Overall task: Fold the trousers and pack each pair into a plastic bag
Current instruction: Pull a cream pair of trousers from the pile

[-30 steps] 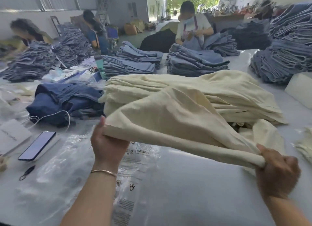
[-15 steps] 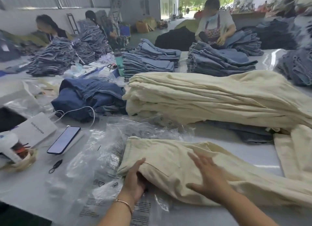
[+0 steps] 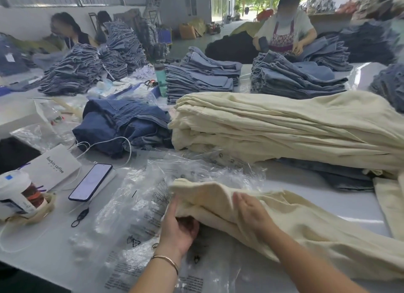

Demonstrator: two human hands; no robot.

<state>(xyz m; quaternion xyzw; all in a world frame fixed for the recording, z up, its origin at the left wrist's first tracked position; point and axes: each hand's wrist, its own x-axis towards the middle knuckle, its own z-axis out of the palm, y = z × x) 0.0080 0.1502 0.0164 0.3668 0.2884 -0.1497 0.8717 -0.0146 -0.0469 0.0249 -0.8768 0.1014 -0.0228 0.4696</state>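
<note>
A white table point(image 3: 310, 196) carried everything. Beyond both hands, a big stack of cream trousers point(image 3: 284, 126) lay lengthwise, and farther back stood piles of folded blue jeans point(image 3: 203, 78). Beyond the left hand and to its left sat a heap of dark blue denim point(image 3: 122, 124).

The cream pair of trousers point(image 3: 306, 233) being worked lay directly under the right hand and ran away to its right, its left end rumpled and raised. The right hand point(image 3: 251, 211) rested flat on top of that cloth, fingers straight and together, gripping nothing. The left hand point(image 3: 177, 227), a thin bangle at its wrist, reached under the left end of the pair, thumb up against the edge of the fabric and fingers curled beneath it, lifting it slightly.

Clear plastic bags point(image 3: 140, 207) with printed warnings lay crumpled under and to the left of the left hand, touching the trousers' end. Farther left of that hand lay a phone point(image 3: 90, 182) face up with a white cable nearby, beside a white paper bag point(image 3: 54, 165), and beyond them, at the far left, a lidded drink cup point(image 3: 17, 194). A small black clip point(image 3: 80, 215) lay just near the phone.
</note>
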